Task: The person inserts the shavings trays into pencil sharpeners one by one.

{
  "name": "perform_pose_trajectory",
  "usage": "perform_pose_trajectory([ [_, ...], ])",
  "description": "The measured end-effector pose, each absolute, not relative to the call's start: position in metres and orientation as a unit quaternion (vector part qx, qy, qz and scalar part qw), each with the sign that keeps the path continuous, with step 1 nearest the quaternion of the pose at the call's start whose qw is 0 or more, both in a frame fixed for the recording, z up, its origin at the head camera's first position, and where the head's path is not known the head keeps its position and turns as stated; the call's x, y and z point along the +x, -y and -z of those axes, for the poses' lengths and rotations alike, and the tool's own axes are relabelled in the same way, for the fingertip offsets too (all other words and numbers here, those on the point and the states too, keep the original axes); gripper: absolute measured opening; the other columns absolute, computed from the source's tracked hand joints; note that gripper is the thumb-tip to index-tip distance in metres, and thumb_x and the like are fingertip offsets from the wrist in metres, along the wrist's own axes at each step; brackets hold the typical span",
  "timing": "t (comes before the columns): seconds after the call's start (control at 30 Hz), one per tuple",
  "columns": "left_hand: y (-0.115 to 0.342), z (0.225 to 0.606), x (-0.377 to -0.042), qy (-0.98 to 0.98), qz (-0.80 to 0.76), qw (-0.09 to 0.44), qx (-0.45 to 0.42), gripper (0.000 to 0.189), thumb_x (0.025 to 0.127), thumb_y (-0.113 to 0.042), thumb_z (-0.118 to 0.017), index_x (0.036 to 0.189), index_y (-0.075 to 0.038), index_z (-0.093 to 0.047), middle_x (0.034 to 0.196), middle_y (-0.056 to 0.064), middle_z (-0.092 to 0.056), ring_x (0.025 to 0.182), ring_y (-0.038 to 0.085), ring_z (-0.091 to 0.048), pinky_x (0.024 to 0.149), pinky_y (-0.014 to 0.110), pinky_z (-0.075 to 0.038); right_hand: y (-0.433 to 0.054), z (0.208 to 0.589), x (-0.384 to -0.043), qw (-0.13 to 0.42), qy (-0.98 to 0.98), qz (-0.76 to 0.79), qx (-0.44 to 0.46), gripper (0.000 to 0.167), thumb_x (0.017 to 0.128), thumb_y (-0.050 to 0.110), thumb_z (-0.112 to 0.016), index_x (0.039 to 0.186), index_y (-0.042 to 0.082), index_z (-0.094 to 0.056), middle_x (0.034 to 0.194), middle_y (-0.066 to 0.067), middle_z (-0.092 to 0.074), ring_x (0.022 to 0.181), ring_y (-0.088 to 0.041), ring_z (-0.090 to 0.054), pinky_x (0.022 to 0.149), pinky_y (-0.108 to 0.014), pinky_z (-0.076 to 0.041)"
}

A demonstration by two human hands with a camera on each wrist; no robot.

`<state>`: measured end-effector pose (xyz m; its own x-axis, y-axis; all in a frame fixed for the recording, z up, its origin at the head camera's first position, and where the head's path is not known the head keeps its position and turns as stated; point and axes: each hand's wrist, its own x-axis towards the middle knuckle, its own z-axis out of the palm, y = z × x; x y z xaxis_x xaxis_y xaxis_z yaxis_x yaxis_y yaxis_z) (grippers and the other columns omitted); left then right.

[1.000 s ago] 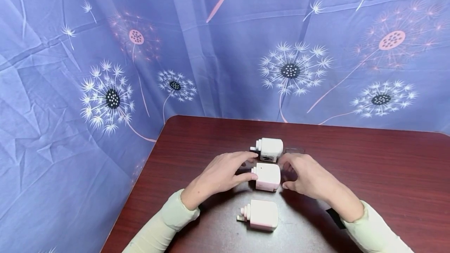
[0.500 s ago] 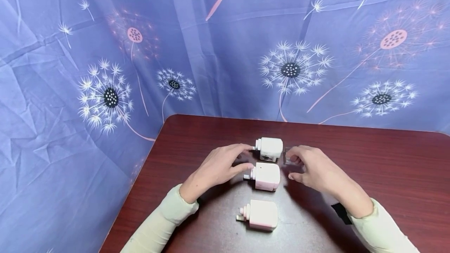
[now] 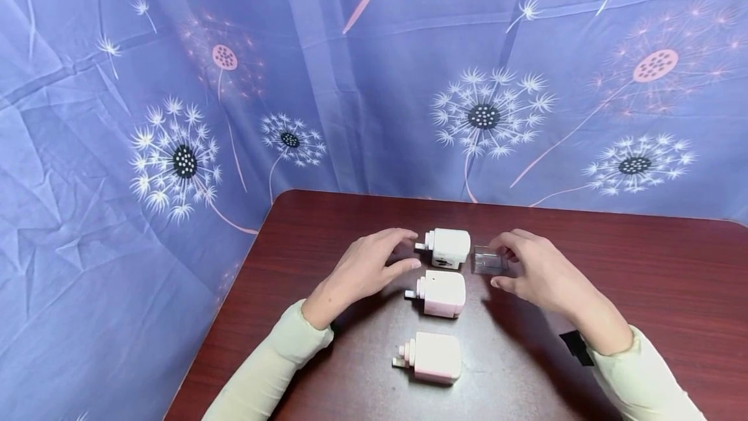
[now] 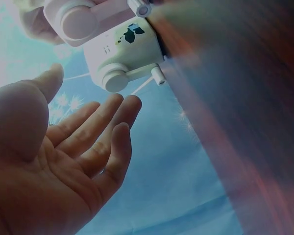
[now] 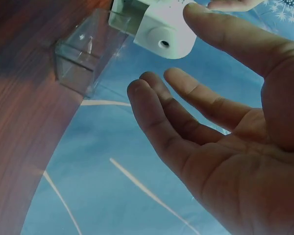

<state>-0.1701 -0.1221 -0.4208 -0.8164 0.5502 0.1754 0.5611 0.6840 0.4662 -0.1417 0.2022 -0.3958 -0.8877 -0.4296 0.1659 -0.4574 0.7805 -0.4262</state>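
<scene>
Three small crank pencil sharpeners stand in a column on the table. The farthest, a white sharpener (image 3: pixel 451 245) with a dark printed picture, has its crank toward my left hand (image 3: pixel 367 265). That hand's fingers are loosely bent beside the crank, holding nothing. A pale pink sharpener (image 3: pixel 445 293) is in the middle, and another pink-edged sharpener (image 3: pixel 437 357) is nearest me. A clear plastic shavings drawer (image 3: pixel 486 261) lies right of the white sharpener, whose drawer slot shows hollow in the right wrist view. My right hand (image 3: pixel 540 271) hovers by the drawer with relaxed fingers and nothing in them.
The dark red wooden table (image 3: pixel 654 291) ends at a blue dandelion-print cloth (image 3: pixel 386 83) hanging behind and at the left. A black strap (image 3: pixel 577 347) shows at my right wrist.
My right hand has drawn back to the right, uncovering the clear drawer. The left hand has moved off the middle sharpener, up and slightly left. The sharpeners stay put.
</scene>
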Motion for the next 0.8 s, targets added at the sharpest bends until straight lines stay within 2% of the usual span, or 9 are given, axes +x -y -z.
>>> perform_pose_trajectory([
  [0.17, 0.118, 0.421, -0.175, 0.918, 0.259, 0.02, -0.3, 0.053, 0.102, -0.047, -0.07, 0.146, -0.018, -0.062, 0.132, -0.004, -0.07, 0.116, 0.014, -0.07, 0.095, 0.037, -0.057, -0.207, 0.398, -0.146, 0.029, 0.944, -0.233, 0.23, 0.052, 0.075, 0.012, -0.095, 0.119, 0.004, -0.07, 0.106, -0.009, -0.07, 0.089, -0.023, -0.066, 0.081, -0.046, -0.055],
  [0.47, 0.111, 0.424, -0.186, 0.912, 0.264, 0.03, -0.312, 0.057, 0.102, -0.044, -0.072, 0.149, -0.016, -0.059, 0.143, -0.002, -0.065, 0.124, 0.016, -0.066, 0.101, 0.037, -0.055, -0.215, 0.404, -0.154, 0.016, 0.946, -0.228, 0.228, 0.061, 0.073, 0.013, -0.095, 0.127, 0.001, -0.068, 0.111, -0.014, -0.07, 0.097, -0.03, -0.069, 0.085, -0.052, -0.056],
  [0.8, 0.103, 0.429, -0.192, 0.915, 0.265, 0.01, -0.305, 0.062, 0.102, -0.045, -0.071, 0.156, -0.019, -0.053, 0.152, -0.002, -0.059, 0.129, 0.016, -0.064, 0.104, 0.037, -0.054, -0.222, 0.417, -0.165, -0.021, 0.951, -0.217, 0.219, 0.074, 0.07, 0.019, -0.099, 0.131, -0.003, -0.065, 0.102, -0.011, -0.068, 0.096, -0.032, -0.066, 0.089, -0.055, -0.054],
])
